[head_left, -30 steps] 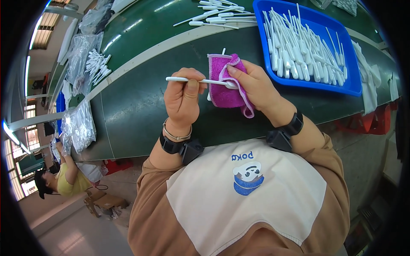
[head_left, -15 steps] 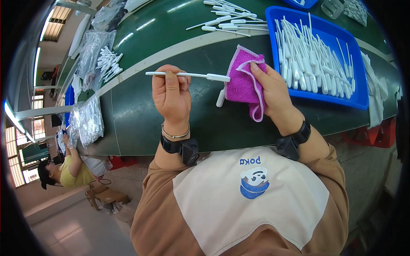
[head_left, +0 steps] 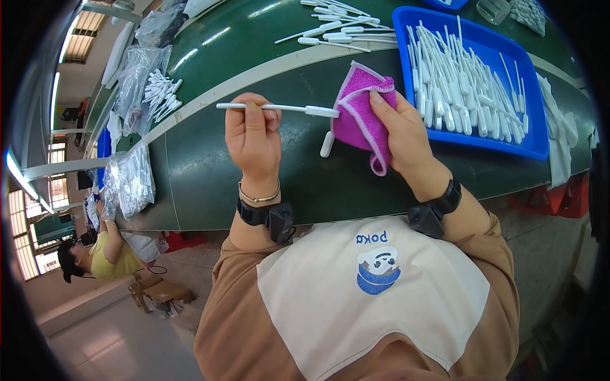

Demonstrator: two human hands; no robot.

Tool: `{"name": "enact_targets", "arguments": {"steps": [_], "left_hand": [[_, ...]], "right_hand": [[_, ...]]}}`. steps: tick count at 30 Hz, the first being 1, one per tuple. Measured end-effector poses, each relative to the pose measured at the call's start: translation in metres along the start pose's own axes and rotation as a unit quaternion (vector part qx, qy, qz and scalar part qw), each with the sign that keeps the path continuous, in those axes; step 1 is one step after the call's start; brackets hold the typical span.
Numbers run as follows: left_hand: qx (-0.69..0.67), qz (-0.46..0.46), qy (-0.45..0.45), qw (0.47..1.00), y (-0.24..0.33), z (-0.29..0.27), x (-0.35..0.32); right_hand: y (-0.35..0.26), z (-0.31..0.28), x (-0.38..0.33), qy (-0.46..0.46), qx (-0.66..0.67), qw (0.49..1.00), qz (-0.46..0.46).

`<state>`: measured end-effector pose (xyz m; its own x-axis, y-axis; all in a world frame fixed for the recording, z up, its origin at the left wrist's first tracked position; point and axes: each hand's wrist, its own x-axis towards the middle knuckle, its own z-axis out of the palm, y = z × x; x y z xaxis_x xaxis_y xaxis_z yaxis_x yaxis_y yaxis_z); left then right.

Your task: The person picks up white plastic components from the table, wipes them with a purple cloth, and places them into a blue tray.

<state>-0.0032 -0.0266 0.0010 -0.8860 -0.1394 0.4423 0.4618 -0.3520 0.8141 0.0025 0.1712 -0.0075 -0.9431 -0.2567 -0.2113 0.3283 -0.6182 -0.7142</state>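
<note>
In my left hand point(head_left: 255, 145) a thin white stick with a thicker, rounded end point(head_left: 321, 111) is pinched between thumb and fingers. It lies level, its thick end pointing right, up against the edge of a magenta terry cloth point(head_left: 357, 114). Folded and hanging down, that cloth with its pale border is gripped by my right hand point(head_left: 408, 130). Below the stick's tip, the thick end of another white stick point(head_left: 327, 144) shows on the dark green tabletop point(head_left: 298, 184); the cloth hides its other part.
A blue tray point(head_left: 540, 143) full of similar white sticks stands at the right. Loose sticks point(head_left: 343, 37) lie on the far green surface, another heap point(head_left: 162, 95) at the left beside clear plastic bags point(head_left: 130, 181). A person in yellow point(head_left: 114, 254) is at the far left.
The cloth has shifted slightly left and up, and its folds have changed under my right thumb. My left hand still holds the stick, nearly in place.
</note>
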Motion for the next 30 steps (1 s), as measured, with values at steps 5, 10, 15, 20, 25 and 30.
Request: {"name": "enact_targets", "arguments": {"steps": [5, 10, 15, 20, 25, 30], "left_hand": [[0.229, 0.059, -0.01, 0.972, 0.007, 0.015, -0.015], [0.349, 0.154, -0.159, 0.911, 0.009, 0.022, -0.015], [0.37, 0.216, -0.234, 0.873, 0.01, 0.036, -0.015], [0.342, 0.151, -0.114, 0.921, 0.01, 0.031, -0.026], [0.333, 0.124, -0.064, 0.932, 0.008, 0.032, -0.028], [0.365, 0.155, -0.108, 0.911, 0.008, 0.036, -0.028]], "right_hand": [[0.01, -0.002, 0.001, -0.038, -0.116, 0.992, -0.024], [0.012, 0.005, 0.0, -0.083, -0.16, 0.983, -0.018], [0.027, 0.003, 0.006, -0.103, -0.276, 0.954, -0.06], [0.023, 0.002, 0.001, -0.065, -0.289, 0.955, -0.035], [0.025, 0.006, 0.001, -0.088, -0.133, 0.986, -0.039], [0.029, 0.006, 0.001, -0.1, -0.169, 0.98, -0.021]]}}
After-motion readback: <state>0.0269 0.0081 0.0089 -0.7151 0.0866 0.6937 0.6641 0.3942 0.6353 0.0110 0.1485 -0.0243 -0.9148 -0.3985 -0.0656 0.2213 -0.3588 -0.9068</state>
